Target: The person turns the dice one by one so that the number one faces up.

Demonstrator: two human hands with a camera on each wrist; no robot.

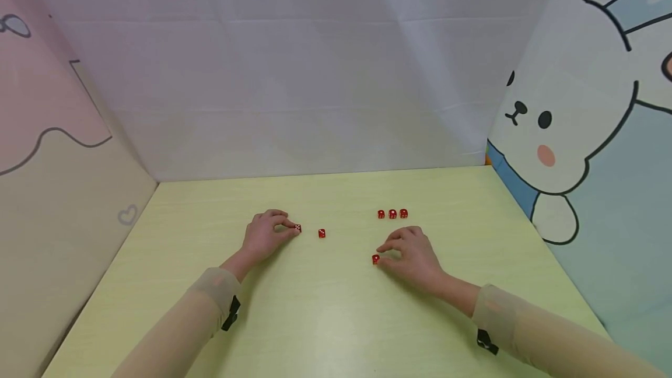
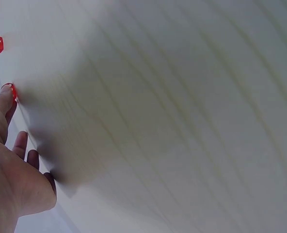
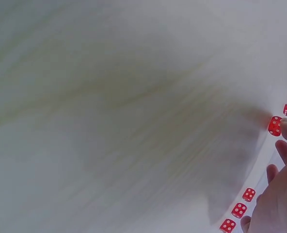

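Note:
My left hand [image 1: 268, 235] pinches a red die [image 1: 298, 228] with white dots between thumb and index finger, low over the pale wooden table. In the left wrist view, that die [image 2: 13, 92] is partly covered by the thumb. A second red die [image 1: 322, 233] lies a little to its right. Farther right, my right hand [image 1: 412, 256] has its thumb tip against another red die [image 1: 375, 259]. Its index finger is bent above that die, apart from it; the right wrist view shows the thumb at the die [image 3: 275, 125] and the other fingers spread away.
Three red dice [image 1: 392, 214] stand in a short row beyond the right hand. The light wood-grain table [image 1: 315, 319] meets a white cloth backdrop [image 1: 315, 86] at the back. Printed cartoon panels [image 1: 609, 133] border it on both sides.

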